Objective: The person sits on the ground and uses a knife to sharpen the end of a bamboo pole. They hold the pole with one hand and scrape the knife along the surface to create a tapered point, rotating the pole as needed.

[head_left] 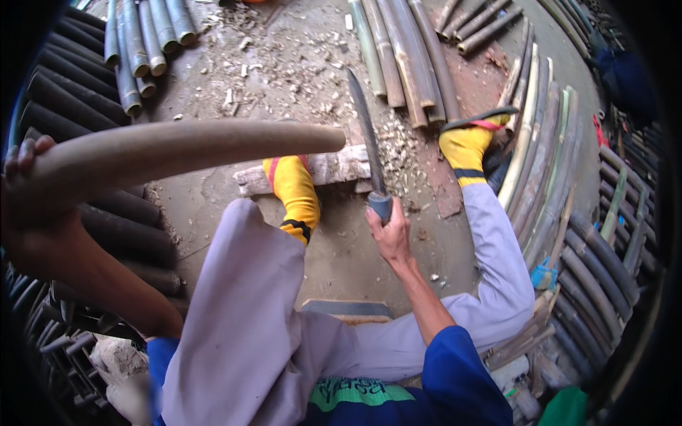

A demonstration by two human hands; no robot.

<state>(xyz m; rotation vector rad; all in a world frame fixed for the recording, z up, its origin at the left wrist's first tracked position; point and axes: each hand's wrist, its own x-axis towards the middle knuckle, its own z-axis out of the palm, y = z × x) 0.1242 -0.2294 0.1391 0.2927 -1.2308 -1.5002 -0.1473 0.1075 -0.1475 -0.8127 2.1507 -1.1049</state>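
At the far left, my left hand (30, 155) grips a thick brown bamboo pole (192, 149); its fingertips show over the top, and the rest of the hand is hidden behind it. The pole reaches across to the middle, its free end raised over a worn wooden block (334, 168). My right hand (392, 234) is closed around the bluish-grey handle of a long machete (367, 131). The dark blade points up and away, just right of the pole's end and apart from it.
My feet wear yellow socks (295, 199) and sandals, the left by the block. Wood chips (298, 78) litter the floor. Bamboo poles lie in bundles at the back left (145, 35), the back middle (405, 50) and the right (547, 163). Dark poles (78, 85) are stacked at left.
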